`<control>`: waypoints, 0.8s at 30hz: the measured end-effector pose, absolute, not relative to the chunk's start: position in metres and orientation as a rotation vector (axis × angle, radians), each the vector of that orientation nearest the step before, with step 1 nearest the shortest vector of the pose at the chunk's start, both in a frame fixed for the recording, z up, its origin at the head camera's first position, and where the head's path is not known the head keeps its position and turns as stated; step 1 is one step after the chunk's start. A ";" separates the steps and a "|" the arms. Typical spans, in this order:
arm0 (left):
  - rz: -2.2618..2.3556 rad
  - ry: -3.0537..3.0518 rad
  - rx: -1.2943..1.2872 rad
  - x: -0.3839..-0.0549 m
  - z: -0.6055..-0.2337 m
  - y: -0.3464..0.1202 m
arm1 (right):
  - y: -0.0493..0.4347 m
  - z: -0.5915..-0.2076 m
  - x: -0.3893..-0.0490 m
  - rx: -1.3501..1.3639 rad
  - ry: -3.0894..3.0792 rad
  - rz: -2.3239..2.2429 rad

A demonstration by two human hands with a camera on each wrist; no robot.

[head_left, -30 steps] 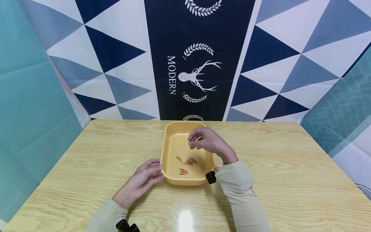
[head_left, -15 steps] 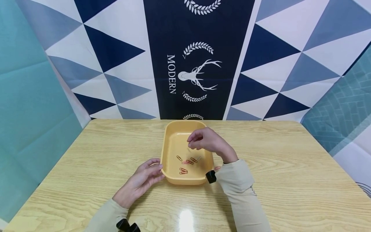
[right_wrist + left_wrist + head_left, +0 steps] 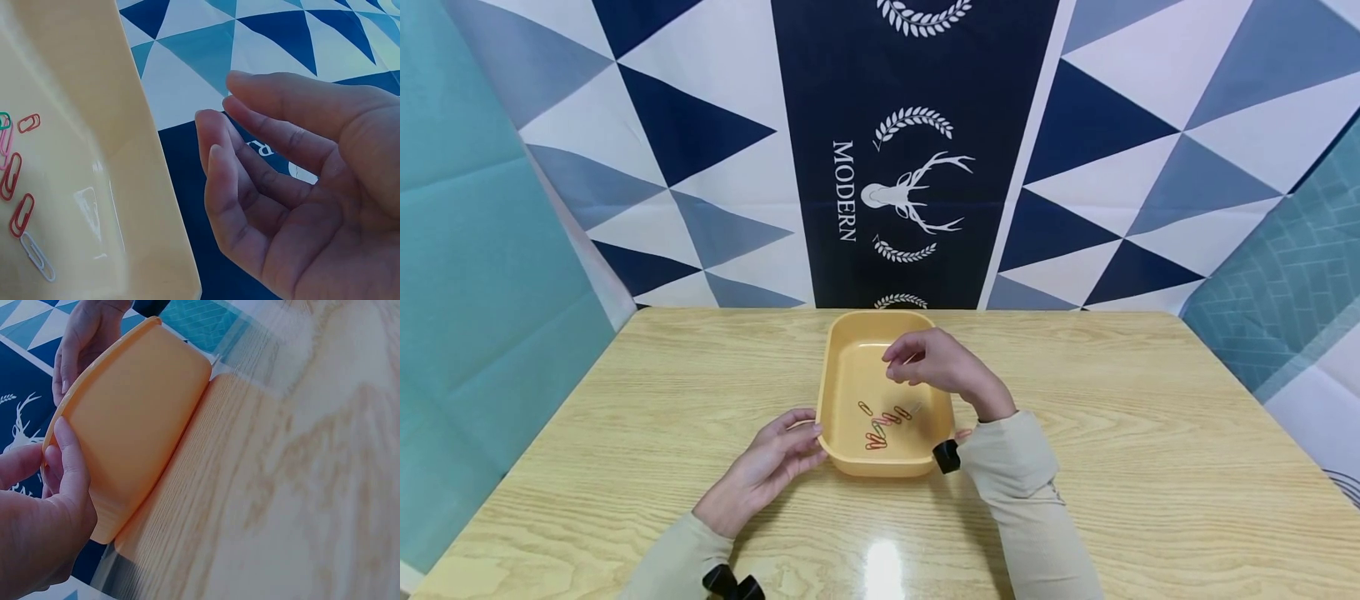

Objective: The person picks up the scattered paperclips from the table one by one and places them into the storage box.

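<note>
A yellow-orange plastic tray [image 3: 857,371] sits on the table, with several paper clips on its floor. Red paper clips [image 3: 22,215], a white paper clip [image 3: 37,257], a pink one [image 3: 5,142] and a green one [image 3: 4,120] show in the right wrist view. My left hand [image 3: 771,467] holds the tray's near left side; in the left wrist view its thumb and fingers [image 3: 72,453] pinch the rim. Above the tray's right side hovers my right hand [image 3: 936,362], its fingers loosely curled, thumb and fingertips apart, with nothing between them.
The wooden table [image 3: 1150,467] stretches to both sides of the tray. Behind it hangs a patterned cloth [image 3: 895,125] with triangles and a deer head. A small pinkish thing [image 3: 962,435] shows between the tray and my right cuff.
A small paper clip at my right fingertips has been let go. The green paper clip now lies among the others in the tray. My left hand keeps its hold on the rim.
</note>
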State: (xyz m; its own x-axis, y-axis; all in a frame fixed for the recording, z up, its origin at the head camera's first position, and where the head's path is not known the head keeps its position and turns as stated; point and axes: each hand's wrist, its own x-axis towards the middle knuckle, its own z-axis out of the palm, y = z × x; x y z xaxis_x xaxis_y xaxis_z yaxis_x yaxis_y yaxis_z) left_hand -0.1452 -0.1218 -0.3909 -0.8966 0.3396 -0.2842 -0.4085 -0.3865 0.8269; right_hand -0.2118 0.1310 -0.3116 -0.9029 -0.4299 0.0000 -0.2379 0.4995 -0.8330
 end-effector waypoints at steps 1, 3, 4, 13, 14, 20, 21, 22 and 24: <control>2.296 1.394 -0.092 -0.145 -0.391 -0.122 | 0.131 -0.311 -0.212 -0.574 2.541 -1.352; 2.299 1.393 -0.090 -0.145 -0.391 -0.122 | 0.130 -0.311 -0.212 -0.573 2.552 -1.342; 2.299 1.394 -0.090 -0.145 -0.391 -0.122 | 0.130 -0.311 -0.212 -0.575 2.554 -1.341; 2.289 1.403 -0.073 -0.145 -0.392 -0.122 | 0.135 -0.304 -0.205 -0.547 2.615 -1.306; 2.291 1.400 -0.071 -0.145 -0.392 -0.122 | 0.137 -0.304 -0.205 -0.543 2.622 -1.309; 2.292 1.399 -0.072 -0.145 -0.392 -0.121 | 0.152 -0.303 -0.201 -0.573 2.725 -1.281; 2.291 1.401 -0.075 -0.145 -0.392 -0.121 | 0.154 -0.304 -0.200 -0.577 2.746 -1.270; 2.290 1.399 -0.076 -0.145 -0.392 -0.122 | 0.157 -0.304 -0.199 -0.576 2.763 -1.262; 2.289 1.401 -0.073 -0.145 -0.391 -0.122 | 0.163 -0.304 -0.198 -0.577 2.786 -1.263</control>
